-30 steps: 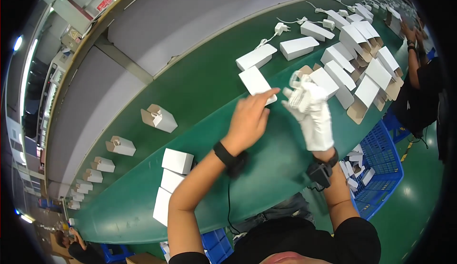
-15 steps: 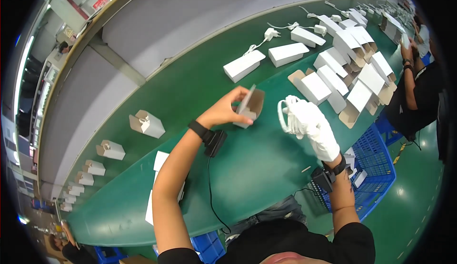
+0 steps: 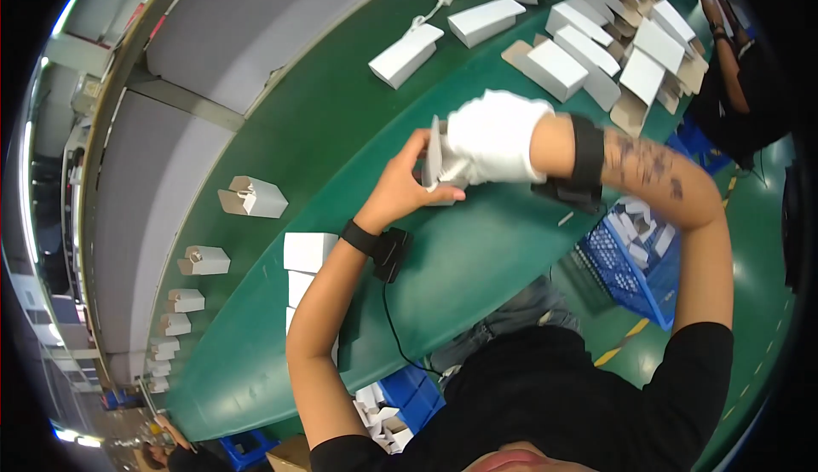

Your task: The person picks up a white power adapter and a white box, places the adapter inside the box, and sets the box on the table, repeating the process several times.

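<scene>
Thin carton (image 3: 435,155) in our bare L hand (image 3: 397,184), left of the box pile (image 3: 588,50) & nearer us.
L thumb & fingers clasp its sides over the bench (image 3: 477,255); our gloved R hand (image 3: 497,138) is up against it, by a blurry white bundle (image 3: 457,168), prob. cable. R fingertips hidden, so can't tell if it's gripping. We'd guess the carton's light, stiff at folds, easily crushed, a bit slippy: best held by side walls, gently. Bundle's prob. soft, springy; grab it whole.
</scene>
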Action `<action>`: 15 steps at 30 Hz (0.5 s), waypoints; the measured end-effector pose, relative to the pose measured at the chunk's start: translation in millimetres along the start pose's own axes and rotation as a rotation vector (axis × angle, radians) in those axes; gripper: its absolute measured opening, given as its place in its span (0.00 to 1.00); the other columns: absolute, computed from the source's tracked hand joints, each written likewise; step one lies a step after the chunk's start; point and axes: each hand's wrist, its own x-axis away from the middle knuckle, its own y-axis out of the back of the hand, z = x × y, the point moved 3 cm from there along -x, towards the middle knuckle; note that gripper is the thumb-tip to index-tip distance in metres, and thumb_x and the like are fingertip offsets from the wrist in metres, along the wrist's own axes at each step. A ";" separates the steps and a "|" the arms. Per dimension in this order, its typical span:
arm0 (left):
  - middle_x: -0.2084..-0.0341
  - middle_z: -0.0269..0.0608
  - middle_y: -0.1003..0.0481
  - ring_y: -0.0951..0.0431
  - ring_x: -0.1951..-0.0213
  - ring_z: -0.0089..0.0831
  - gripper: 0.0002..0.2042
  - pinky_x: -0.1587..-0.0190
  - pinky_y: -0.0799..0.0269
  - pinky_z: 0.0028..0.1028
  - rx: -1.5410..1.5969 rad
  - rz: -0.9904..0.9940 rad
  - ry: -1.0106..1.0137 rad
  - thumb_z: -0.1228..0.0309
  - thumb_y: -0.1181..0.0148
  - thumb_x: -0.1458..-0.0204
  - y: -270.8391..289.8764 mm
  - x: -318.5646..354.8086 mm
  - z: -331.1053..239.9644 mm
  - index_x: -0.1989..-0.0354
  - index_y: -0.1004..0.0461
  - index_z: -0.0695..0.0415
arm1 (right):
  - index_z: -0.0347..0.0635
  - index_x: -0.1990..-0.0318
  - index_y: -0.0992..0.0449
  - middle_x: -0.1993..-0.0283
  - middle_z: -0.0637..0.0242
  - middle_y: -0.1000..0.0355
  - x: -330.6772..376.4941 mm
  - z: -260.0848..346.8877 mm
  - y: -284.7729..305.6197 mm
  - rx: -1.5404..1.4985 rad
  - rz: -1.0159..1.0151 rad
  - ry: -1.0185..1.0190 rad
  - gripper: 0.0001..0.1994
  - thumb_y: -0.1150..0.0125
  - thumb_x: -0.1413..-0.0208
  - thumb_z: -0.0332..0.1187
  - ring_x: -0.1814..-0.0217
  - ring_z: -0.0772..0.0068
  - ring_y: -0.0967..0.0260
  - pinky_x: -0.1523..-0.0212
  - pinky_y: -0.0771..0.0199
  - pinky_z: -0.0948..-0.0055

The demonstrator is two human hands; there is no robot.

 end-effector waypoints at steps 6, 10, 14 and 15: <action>0.56 0.41 0.29 0.28 0.54 0.34 0.38 0.51 0.33 0.32 -0.092 -0.050 -0.041 0.61 0.24 0.71 -13.1 -2.2 -0.7 0.49 0.39 0.56 | 0.47 0.68 0.22 0.73 0.57 0.26 -1.9 -7.4 7.5 -0.223 0.085 -0.042 0.08 0.41 0.57 0.34 0.72 0.54 0.27 0.71 0.28 0.64; 0.58 0.42 0.29 0.27 0.55 0.35 0.38 0.52 0.32 0.32 -0.173 -0.076 -0.013 0.61 0.24 0.72 -22.6 -4.6 -1.1 0.51 0.39 0.57 | 0.47 0.67 0.21 0.71 0.60 0.25 -6.3 -6.9 -9.3 -0.069 0.162 -0.085 0.10 0.40 0.57 0.37 0.70 0.55 0.26 0.68 0.27 0.63; 0.58 0.43 0.29 0.27 0.57 0.36 0.38 0.53 0.31 0.32 -0.116 -0.106 -0.030 0.61 0.24 0.72 -19.4 -9.0 10.2 0.51 0.39 0.57 | 0.46 0.65 0.21 0.71 0.60 0.25 -12.8 -6.6 -17.9 0.057 0.129 -0.041 0.11 0.39 0.58 0.36 0.70 0.55 0.26 0.67 0.27 0.63; 0.58 0.43 0.29 0.27 0.57 0.35 0.38 0.53 0.31 0.32 -0.099 -0.112 -0.061 0.61 0.24 0.72 -20.4 -11.4 11.8 0.51 0.39 0.57 | 0.46 0.65 0.21 0.71 0.59 0.25 -11.6 -5.8 -18.2 0.097 0.124 -0.030 0.11 0.39 0.58 0.35 0.70 0.56 0.26 0.68 0.27 0.63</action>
